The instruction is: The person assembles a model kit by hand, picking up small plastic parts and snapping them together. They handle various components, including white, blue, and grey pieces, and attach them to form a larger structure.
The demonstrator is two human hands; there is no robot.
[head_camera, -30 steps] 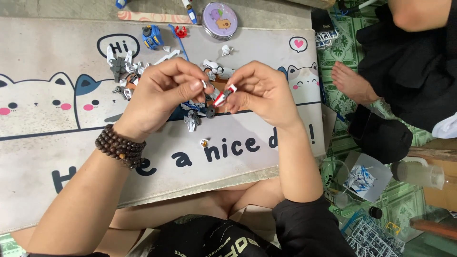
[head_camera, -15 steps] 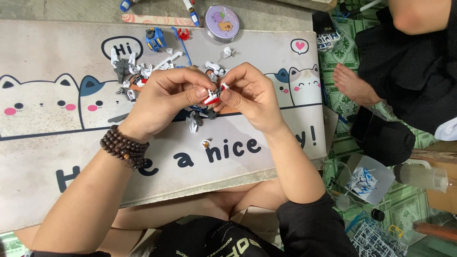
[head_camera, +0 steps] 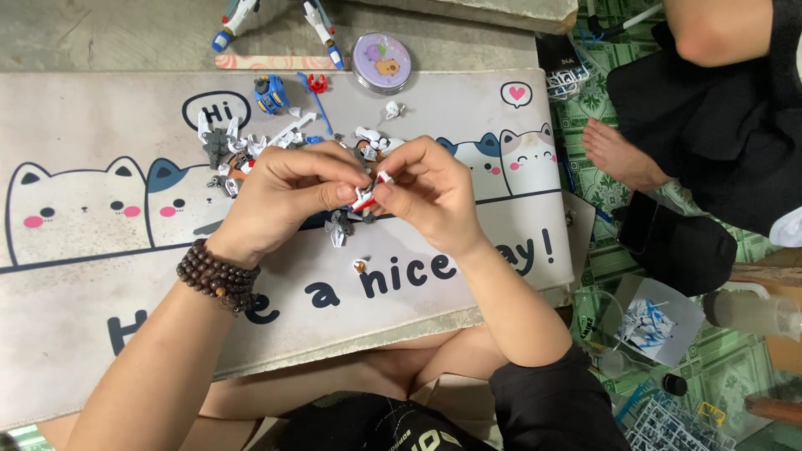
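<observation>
My left hand [head_camera: 288, 196] and my right hand [head_camera: 430, 192] meet above a cat-print desk mat [head_camera: 100, 301]. Together they pinch a small red and white model part [head_camera: 368, 196] between thumbs and fingertips. A bead bracelet [head_camera: 215, 277] circles my left wrist. Just below the hands lies a grey and white model piece [head_camera: 338, 227], and a tiny brown part [head_camera: 360, 266] sits nearer me on the mat. Loose white, grey and blue model parts [head_camera: 242, 144] lie scattered behind my left hand.
A round purple tin [head_camera: 381, 62] and two blue and white model legs [head_camera: 322, 29] lie past the mat's far edge. Another person sits at the right, with a bare foot [head_camera: 618, 154] on green tiles. Plastic bags and part frames [head_camera: 660, 326] lie lower right.
Both hands have drifted slightly away from me on the mat, still pinching the red and white part; the fingers have shifted a little around it.
</observation>
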